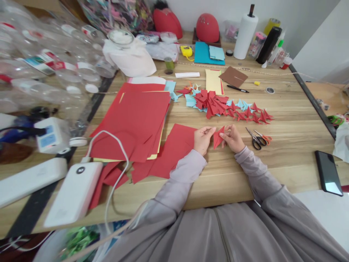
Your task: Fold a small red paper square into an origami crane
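Left hand [202, 140] and right hand [231, 138]: fingers nearly closed, each in a light pinch on one side of a small folded red paper [218, 137]. Held between the two sets of fingertips, low over the table [286, 120]; contact with the wood not discernible.

Just right of the right-hand fingers: scissors [257, 139], points toward the hand. Under and left of the left-hand fingers: loose red sheet [177, 145]. Beyond the fingertips: pile of folded pieces [215, 102].

Likely faults:
- Uneven pull between the two pinches: skewed crease or torn point.
- Slack pinch on the thin flap: slip, fold springing open.
- Sideways reach to the right: contact with the scissor points.
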`<action>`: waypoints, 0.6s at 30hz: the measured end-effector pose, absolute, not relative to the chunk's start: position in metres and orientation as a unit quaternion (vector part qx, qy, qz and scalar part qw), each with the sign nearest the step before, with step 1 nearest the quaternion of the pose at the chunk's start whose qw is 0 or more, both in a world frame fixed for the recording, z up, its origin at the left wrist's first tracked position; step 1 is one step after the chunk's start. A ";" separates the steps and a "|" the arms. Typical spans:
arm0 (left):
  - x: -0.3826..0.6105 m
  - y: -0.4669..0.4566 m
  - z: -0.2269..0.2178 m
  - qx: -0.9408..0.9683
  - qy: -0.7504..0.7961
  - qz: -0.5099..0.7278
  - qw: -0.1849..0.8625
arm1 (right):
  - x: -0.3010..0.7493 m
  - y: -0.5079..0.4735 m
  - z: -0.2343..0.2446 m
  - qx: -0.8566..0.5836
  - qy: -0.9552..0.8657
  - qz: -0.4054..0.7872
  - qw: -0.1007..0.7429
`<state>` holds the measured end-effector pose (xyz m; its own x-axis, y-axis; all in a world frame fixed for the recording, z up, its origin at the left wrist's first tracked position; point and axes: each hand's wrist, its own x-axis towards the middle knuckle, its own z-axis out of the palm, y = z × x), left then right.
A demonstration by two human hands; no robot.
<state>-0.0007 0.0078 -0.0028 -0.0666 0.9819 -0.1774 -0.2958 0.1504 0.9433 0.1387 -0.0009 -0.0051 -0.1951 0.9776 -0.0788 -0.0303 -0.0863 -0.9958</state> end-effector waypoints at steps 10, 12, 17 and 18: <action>-0.003 0.007 0.000 0.364 0.412 0.551 0.628 | 0.141 0.002 -0.002 -0.494 -0.509 0.455 0.538; -0.003 0.006 -0.002 0.426 0.404 0.523 0.618 | 0.142 0.002 -0.002 -0.497 -0.522 0.431 0.543; -0.005 0.006 -0.010 0.490 0.449 0.494 0.560 | 0.144 0.001 -0.003 -0.484 -0.536 0.452 0.524; -0.005 0.007 -0.010 0.485 0.456 0.495 0.559 | 0.145 0.001 -0.004 -0.479 -0.534 0.465 0.519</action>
